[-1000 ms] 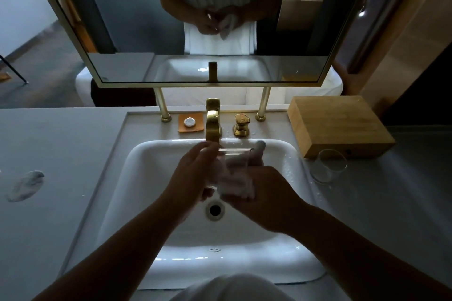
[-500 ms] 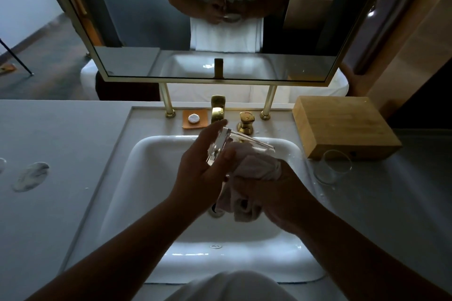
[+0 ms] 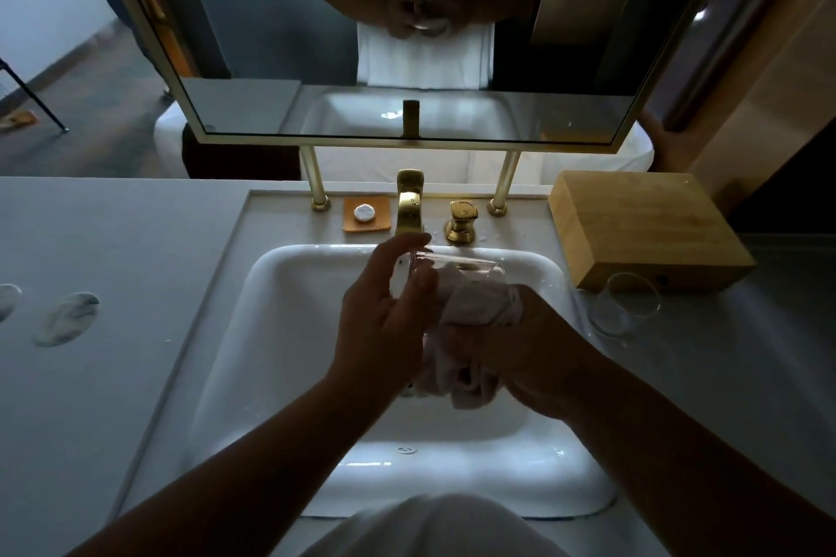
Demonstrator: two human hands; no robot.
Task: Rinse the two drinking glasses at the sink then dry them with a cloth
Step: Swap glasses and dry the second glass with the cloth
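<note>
Over the white sink (image 3: 280, 330), my left hand (image 3: 384, 321) grips a clear drinking glass (image 3: 452, 269) by its base, the glass lying on its side with its mouth toward the right. My right hand (image 3: 520, 357) holds a bunched pale cloth (image 3: 470, 330) whose upper end is pushed into the glass. A second clear glass (image 3: 626, 301) stands upright on the grey counter to the right of the sink, next to the wooden box.
A gold faucet (image 3: 409, 208) and gold handle (image 3: 461, 219) stand behind the basin, with a small orange soap dish (image 3: 366, 213) at their left. A wooden box (image 3: 642, 231) sits at the right. The mirror (image 3: 407, 36) hangs above. Two round marble coasters (image 3: 65, 319) lie on the counter at the left.
The glass has turned from upright between both hands to lying on its side, base in my left hand. The cloth has gone further into it. The camera view has shifted slightly.
</note>
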